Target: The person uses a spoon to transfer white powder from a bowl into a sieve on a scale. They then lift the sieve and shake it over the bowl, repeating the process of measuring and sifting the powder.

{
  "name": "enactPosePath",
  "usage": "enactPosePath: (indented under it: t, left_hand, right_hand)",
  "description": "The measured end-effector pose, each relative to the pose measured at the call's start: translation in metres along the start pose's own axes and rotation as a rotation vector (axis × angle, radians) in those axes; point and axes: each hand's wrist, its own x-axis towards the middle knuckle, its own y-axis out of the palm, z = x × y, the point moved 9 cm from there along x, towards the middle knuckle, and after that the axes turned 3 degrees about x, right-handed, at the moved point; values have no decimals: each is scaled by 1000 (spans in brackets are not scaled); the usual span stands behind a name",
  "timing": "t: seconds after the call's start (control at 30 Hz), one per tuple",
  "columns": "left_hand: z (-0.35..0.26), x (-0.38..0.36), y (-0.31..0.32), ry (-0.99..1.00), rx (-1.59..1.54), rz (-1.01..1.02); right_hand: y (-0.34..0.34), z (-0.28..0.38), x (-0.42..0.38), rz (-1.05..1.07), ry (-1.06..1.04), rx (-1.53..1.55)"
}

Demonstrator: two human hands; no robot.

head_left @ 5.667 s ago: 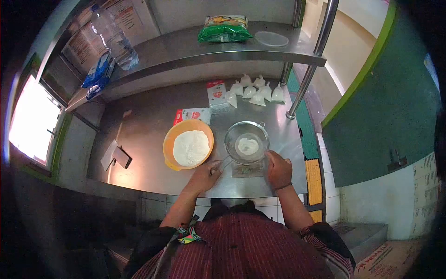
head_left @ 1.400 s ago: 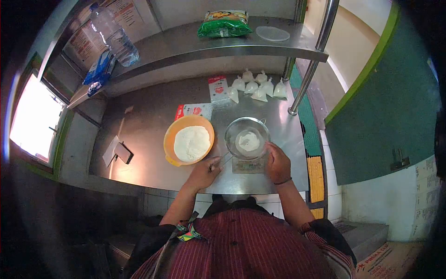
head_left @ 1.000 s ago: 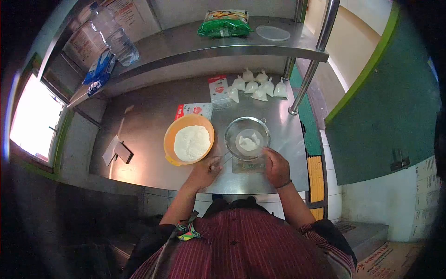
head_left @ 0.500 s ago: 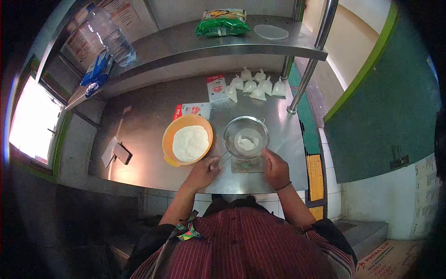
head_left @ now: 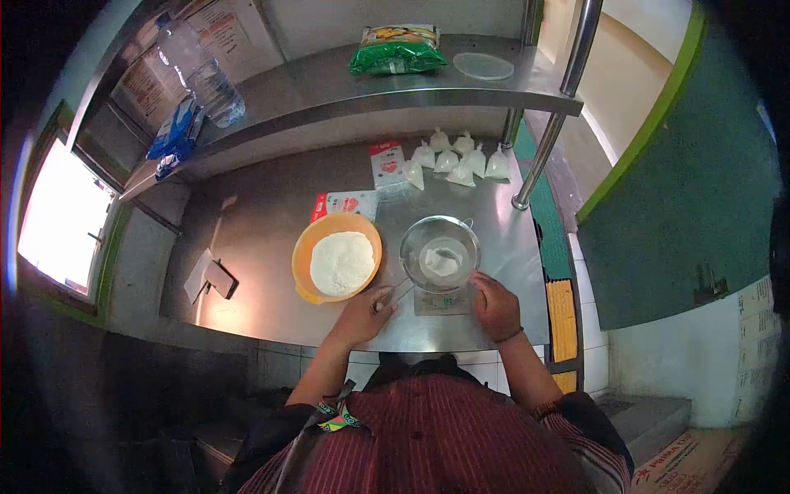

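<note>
A round metal sieve [head_left: 409, 255] with white powder [head_left: 442, 261] in its middle is held over a small digital scale [head_left: 441, 305]. From its near left side a thin wire handle runs to my left hand [head_left: 368, 316], whose fingers are closed on it. My right hand [head_left: 497, 308] is beside the sieve's near right rim, fingers curled and fingertips right at the edge; what they hold, if anything, is hidden. Left of the sieve, close above my left hand, stands an orange bowl [head_left: 299, 276] filled with white flour [head_left: 341, 263].
Several tied bags of white powder [head_left: 446, 161] stand at the back of the steel table [head_left: 263, 272], beside two red-and-white packs [head_left: 387, 165]. A phone [head_left: 220, 280] leans at the left. The overhead shelf [head_left: 329, 103] carries a water bottle [head_left: 197, 70], a green packet [head_left: 398, 56] and a clear lid [head_left: 484, 66].
The whole view has shifted slightly downward. My right hand sits slightly farther from the sieve's rim, and the white powder in the sieve has changed shape. My left hand keeps its grip.
</note>
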Motion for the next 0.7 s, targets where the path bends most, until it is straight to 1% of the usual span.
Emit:
enactPosePath:
  t: [0.13,0.23,0.3,0.43,0.5,0.53,0.6,0.63,0.7]
  left_hand:
    - [7,0,2,21,-18,-22]
    - [9,0,2,-10,-25,-17]
    - [2,0,-3,55,33,-63]
    - [3,0,-2,14,12,-13]
    - [-1,1,-4,57,-11,-44]
    - [-2,0,-4,55,-14,-41]
    - [-1,0,-5,45,1,-39]
    - [-1,0,-5,44,0,-39]
    - [-2,0,-5,57,59,-48]
  right_hand:
    - [-5,-4,10,-68,9,36]
    - [-8,-7,13,-118,30,54]
    - [-2,-10,12,-73,48,4]
    - [6,-1,2,-16,49,51]
    - [5,10,-3,-18,18,71]
    - [5,13,-5,-15,20,70]
    - [5,25,-9,4,-52,84]
    - [5,29,-11,5,-51,83]
    - [10,29,-13,78,6,30]
